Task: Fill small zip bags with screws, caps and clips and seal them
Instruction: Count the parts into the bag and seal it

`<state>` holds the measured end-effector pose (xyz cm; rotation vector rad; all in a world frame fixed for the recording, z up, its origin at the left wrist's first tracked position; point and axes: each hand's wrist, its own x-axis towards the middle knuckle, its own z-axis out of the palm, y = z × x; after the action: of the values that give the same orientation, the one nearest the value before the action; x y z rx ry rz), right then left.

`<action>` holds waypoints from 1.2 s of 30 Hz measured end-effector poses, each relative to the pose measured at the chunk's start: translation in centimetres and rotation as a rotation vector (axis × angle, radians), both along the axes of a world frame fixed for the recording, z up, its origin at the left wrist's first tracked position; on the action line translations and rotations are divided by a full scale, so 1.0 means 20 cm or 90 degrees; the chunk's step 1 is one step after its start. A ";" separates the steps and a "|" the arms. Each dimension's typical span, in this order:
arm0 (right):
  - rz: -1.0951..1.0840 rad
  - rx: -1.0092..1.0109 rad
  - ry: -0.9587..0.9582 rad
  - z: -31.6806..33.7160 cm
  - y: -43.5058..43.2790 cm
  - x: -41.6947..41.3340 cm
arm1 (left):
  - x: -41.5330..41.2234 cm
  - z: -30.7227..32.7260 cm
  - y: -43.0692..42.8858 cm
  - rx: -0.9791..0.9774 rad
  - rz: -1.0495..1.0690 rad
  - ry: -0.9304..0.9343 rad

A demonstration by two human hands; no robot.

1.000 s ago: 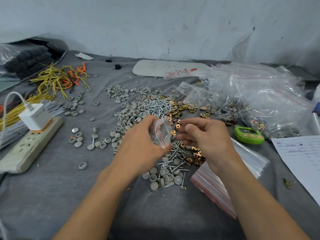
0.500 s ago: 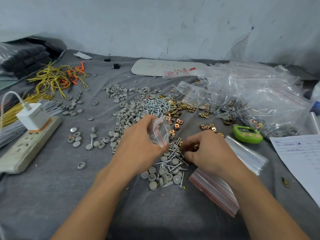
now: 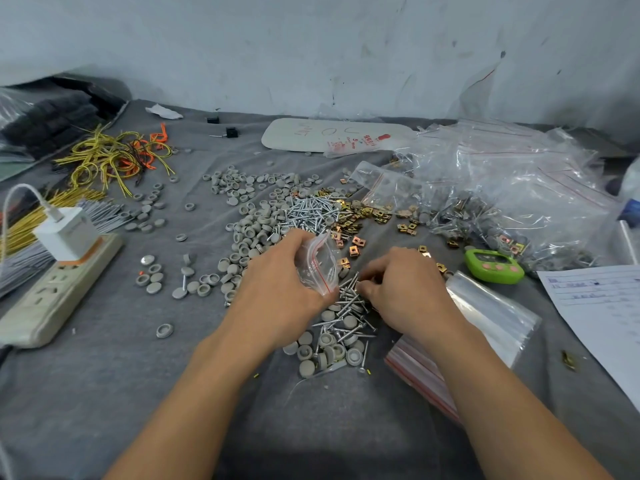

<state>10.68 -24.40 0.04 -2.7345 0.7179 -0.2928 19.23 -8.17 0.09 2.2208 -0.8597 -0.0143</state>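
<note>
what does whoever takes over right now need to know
Left hand holds a bag; its contents are unclear.
Right hand pinches at screws in the near pile.
Caps and clips lie beyond the hands. Empty bags are right of the right hand, filled bags far right.
Done: many bags filled.
Left: fill this bag and seal it.
</note>
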 end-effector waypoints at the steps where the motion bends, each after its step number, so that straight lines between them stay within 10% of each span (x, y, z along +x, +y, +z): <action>1: 0.005 -0.011 0.016 0.00 0.00 0.01 | 0.00 0.00 0.00 0.001 -0.001 0.000; 19: 0.058 0.552 -0.286 -0.02 -0.06 -0.09 | 0.00 -0.01 -0.02 0.023 0.008 -0.014; 28: -0.165 0.202 -0.257 -0.05 -0.28 -0.09 | 0.00 -0.02 -0.02 0.022 0.006 -0.005; 36: -0.059 0.079 0.057 -0.04 -0.41 0.15 | 0.03 -0.03 -0.05 0.004 0.033 0.007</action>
<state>13.71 -32.64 -0.66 -2.6154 0.8585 -0.1419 19.76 -9.21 -0.49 2.2461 -0.7974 -0.0048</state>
